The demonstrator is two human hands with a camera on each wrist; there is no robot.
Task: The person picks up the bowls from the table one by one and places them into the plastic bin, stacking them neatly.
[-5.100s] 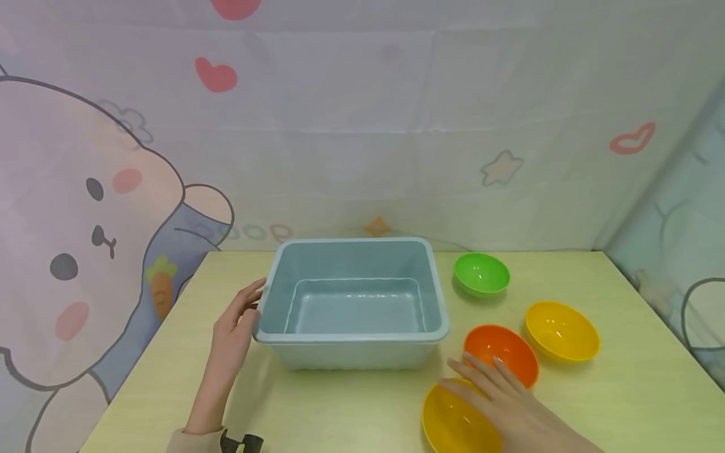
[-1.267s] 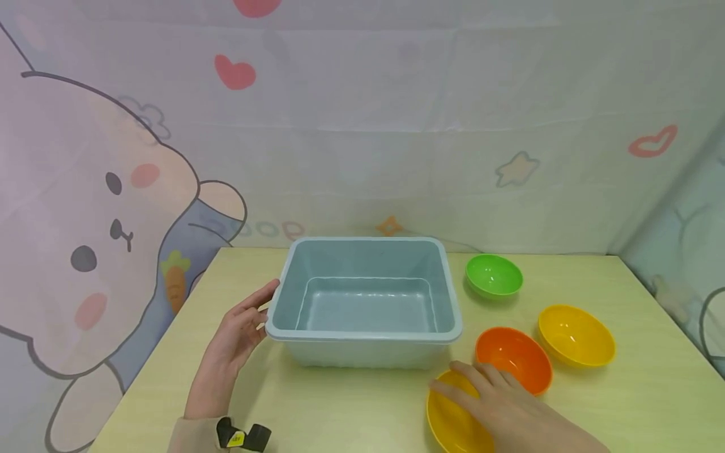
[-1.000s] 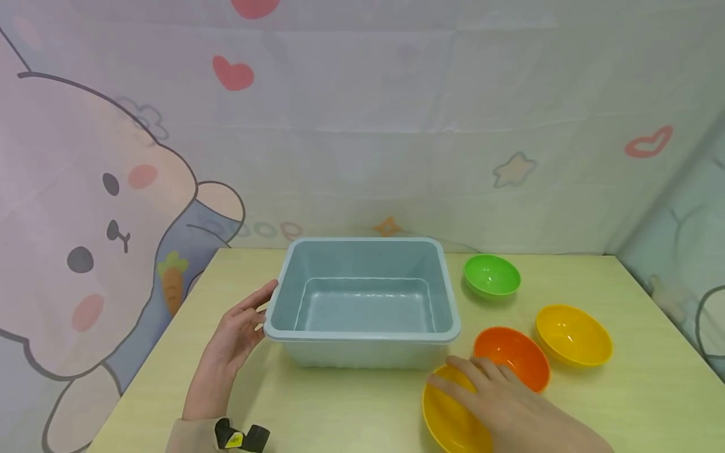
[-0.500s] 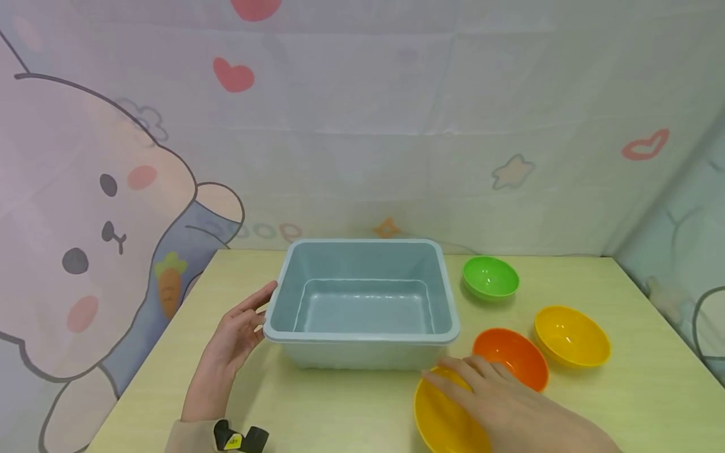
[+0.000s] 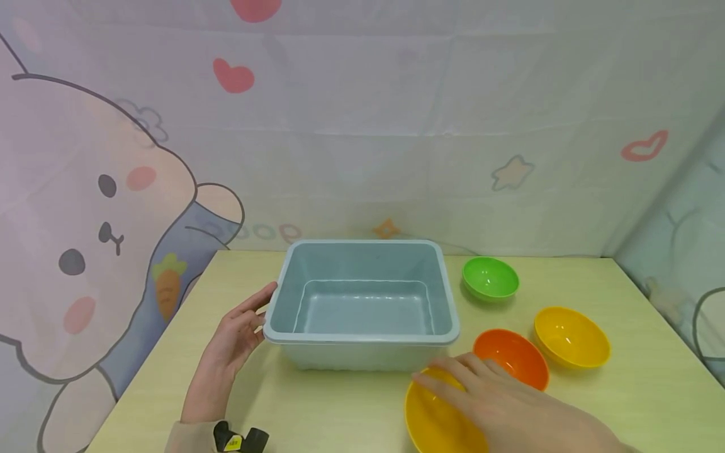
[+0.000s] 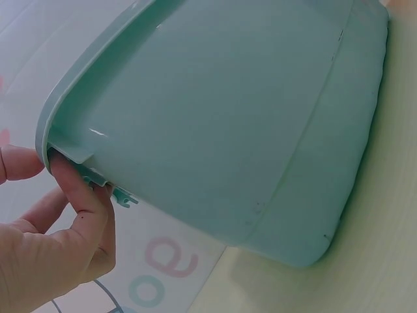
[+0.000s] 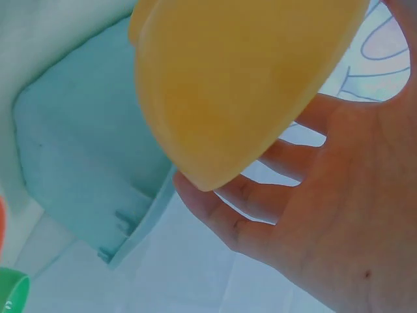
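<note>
At the front right, my right hand (image 5: 487, 393) grips a yellow bowl (image 5: 438, 418) by its rim, the fingers reaching over its inside. The right wrist view shows the outside of this yellow bowl (image 7: 228, 78) with the fingers (image 7: 257, 238) behind its rim. A light blue plastic tub (image 5: 362, 353) stands mid-table, with nothing in it. My left hand (image 5: 235, 343) holds the tub's left rim; in the left wrist view, fingers (image 6: 81, 195) curl under the rim while another lies on the outer side.
Right of the tub are an orange bowl (image 5: 512, 358), a second yellow bowl (image 5: 572, 336) and a green bowl (image 5: 490, 278). The orange bowl sits close behind my right hand. A printed cloth (image 5: 362, 126) hangs along the table's back edge.
Over the last second, my right hand and the yellow bowl have shifted a little left. Its fingers lay flatter over the bowl earlier. The left hand stays at the tub's rim.
</note>
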